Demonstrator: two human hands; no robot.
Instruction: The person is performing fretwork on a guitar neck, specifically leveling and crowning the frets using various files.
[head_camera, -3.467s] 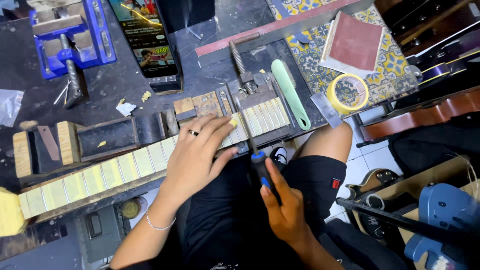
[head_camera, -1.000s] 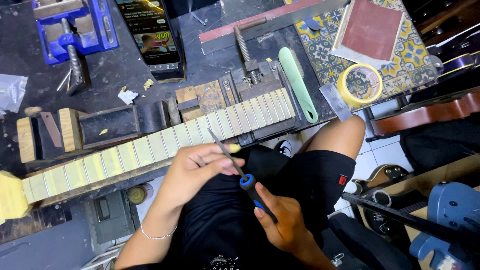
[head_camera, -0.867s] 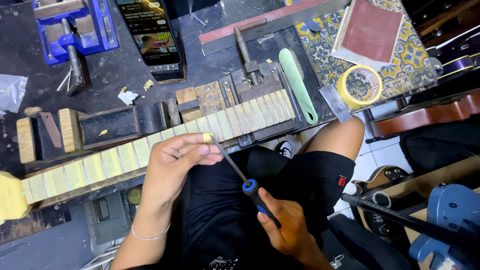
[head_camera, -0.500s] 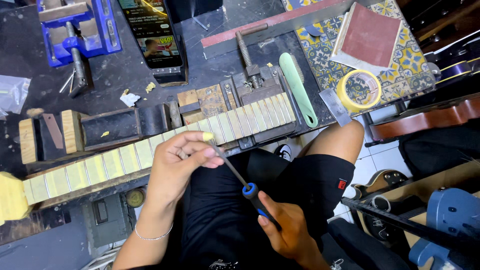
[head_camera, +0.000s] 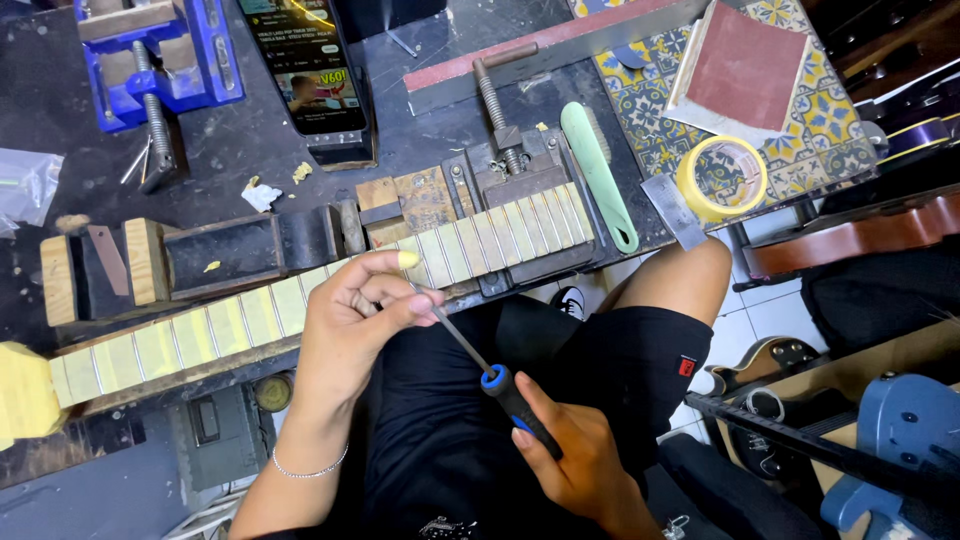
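Since half a second ago little has shifted: the left hand (head_camera: 355, 305) stays curled over the near edge of the guitar neck (head_camera: 300, 300), its fingertips now pinched a touch tighter round the tip of the thin metal shaft, while the right hand (head_camera: 575, 455) has kept its closed grip on the black and blue handle of the small file (head_camera: 495, 375). This tool runs slantwise from the right hand, near and right, up to the left hand's fingertips, just in front of the taped fretboard and above the person's black shorts (head_camera: 600, 360). The neck lies across the dark workbench (head_camera: 230, 150), held in a clamp block (head_camera: 510, 190) at its right end. Just right of the clamp lies a pale green brush handle (head_camera: 600, 175), and further right a roll of yellow tape (head_camera: 722, 178) on a patterned tile. At the far side a phone (head_camera: 305, 65) leans upright, with a blue vise (head_camera: 150, 60) to its left.
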